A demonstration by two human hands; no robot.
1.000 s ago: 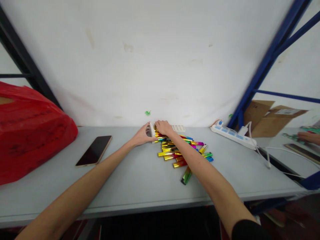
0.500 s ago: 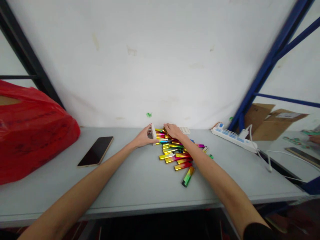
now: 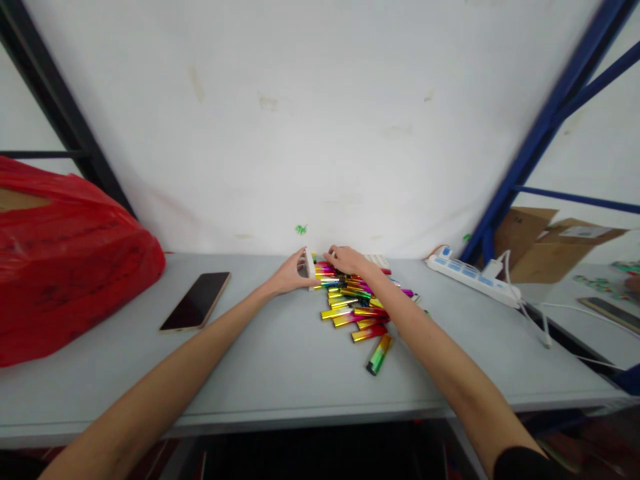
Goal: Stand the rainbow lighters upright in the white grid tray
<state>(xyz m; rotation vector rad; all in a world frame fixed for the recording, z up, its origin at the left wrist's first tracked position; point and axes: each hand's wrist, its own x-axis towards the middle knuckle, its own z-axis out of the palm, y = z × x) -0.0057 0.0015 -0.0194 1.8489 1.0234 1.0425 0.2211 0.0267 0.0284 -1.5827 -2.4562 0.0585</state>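
Note:
My left hand [image 3: 290,275] is closed around a white tray [image 3: 311,270] stood on edge, thumb below and fingers on top. Against the tray's right side lie the ends of several shiny lighters [image 3: 345,291] in gold, red, purple and blue. Over the upper part of this pile, my right hand [image 3: 346,259] is bent downward with its fingers apart. I see nothing held in it, though its underside is partly hidden. Toward the front, a green and orange lighter [image 3: 380,355] lies apart from the heap.
On the left are a dark phone [image 3: 197,301] and a large red plastic bag [image 3: 75,267]. A white power strip [image 3: 473,277] with cables lies to the right, near a cardboard box [image 3: 550,250]. Behind my right hand, a pale tray [image 3: 379,260] rests by the wall.
My right hand has lifted slightly off the lighters and its fingers have loosened. My left hand keeps its grip on the tray. The view has shifted a little.

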